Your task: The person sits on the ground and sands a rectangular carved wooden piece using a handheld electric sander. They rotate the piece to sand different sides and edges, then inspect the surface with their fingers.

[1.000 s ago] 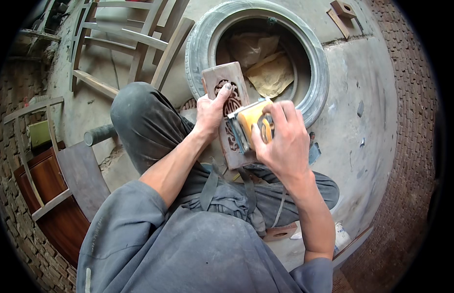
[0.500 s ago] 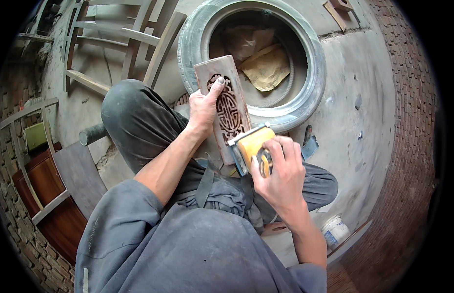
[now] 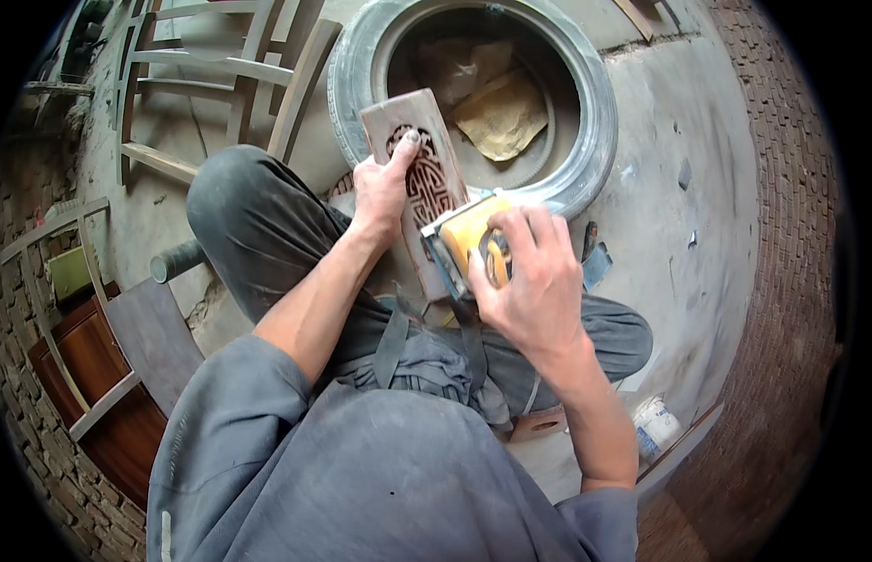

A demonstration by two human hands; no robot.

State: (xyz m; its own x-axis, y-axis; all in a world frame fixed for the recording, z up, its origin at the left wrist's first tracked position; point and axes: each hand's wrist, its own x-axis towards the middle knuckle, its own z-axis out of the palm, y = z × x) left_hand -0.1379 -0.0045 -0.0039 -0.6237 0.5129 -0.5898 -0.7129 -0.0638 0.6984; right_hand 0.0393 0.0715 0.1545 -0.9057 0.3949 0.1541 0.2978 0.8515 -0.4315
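Note:
A carved wooden panel [image 3: 428,192] with a pierced round-ended pattern leans up from my lap toward the tire. My left hand [image 3: 381,195] grips its left edge, the thumb lying over the carving near the upper end. In my right hand [image 3: 534,272] is a yellow sander [image 3: 466,230] with a flat metal base plate. That sander sits over the lower part of the panel and hides some of the carving. My right fingers wrap its body and handle; how firmly its base touches the wood cannot be made out.
Ahead lies a large tire [image 3: 600,140] with a sheet of tan sandpaper [image 3: 501,117] inside. Wooden frames [image 3: 295,94] stand at the far left. A dark tube [image 3: 178,259] is beside my left knee. A white tub [image 3: 656,426] stands at lower right.
The sander and my right hand have moved slightly left and up along the panel, covering more of the carving. My left hand keeps its hold. The whole view has shifted a little.

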